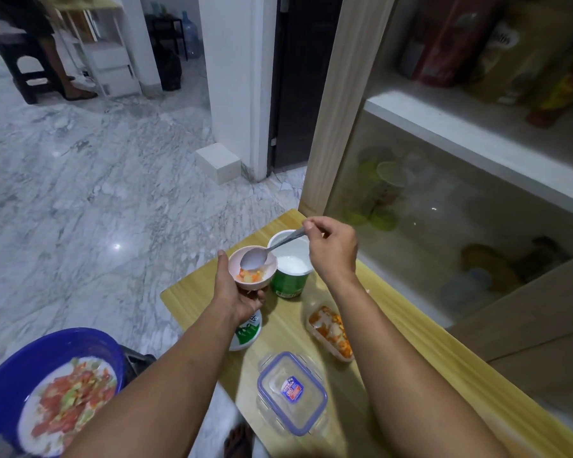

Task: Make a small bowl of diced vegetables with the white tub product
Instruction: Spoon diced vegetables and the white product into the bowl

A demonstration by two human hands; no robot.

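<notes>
Pink bowl (252, 268) sits cupped in my left hand (237, 292), lifted off the wooden table (192, 302), fingers curled under its base and thumb up along the near rim. Down inside it I can see diced vegetables (249, 276), orange and pale green bits. My right hand (331, 247) pinches the end of a metal spoon (265, 252) between thumb and fingertips, and the spoon's bowl, smeared white, hangs tilted over the vegetables, just above them.

Right beside the pink bowl stands the open tub (290, 267), green-walled, white inside, with white product showing in it. Its lid (247, 332) lies flat on the table just under my left wrist, white and green with lettering partly hidden.

Nearer me on the table, a clear rectangular container (329, 332) holds more diced vegetables, orange and whitish, partly behind my right forearm. Its clip lid (291, 391), clear with a bluish rim and a sticker, lies between my two arms.

Off the table at lower left, a blue basin (17, 368) holds a white plate heaped with chopped red and green pieces.
</notes>
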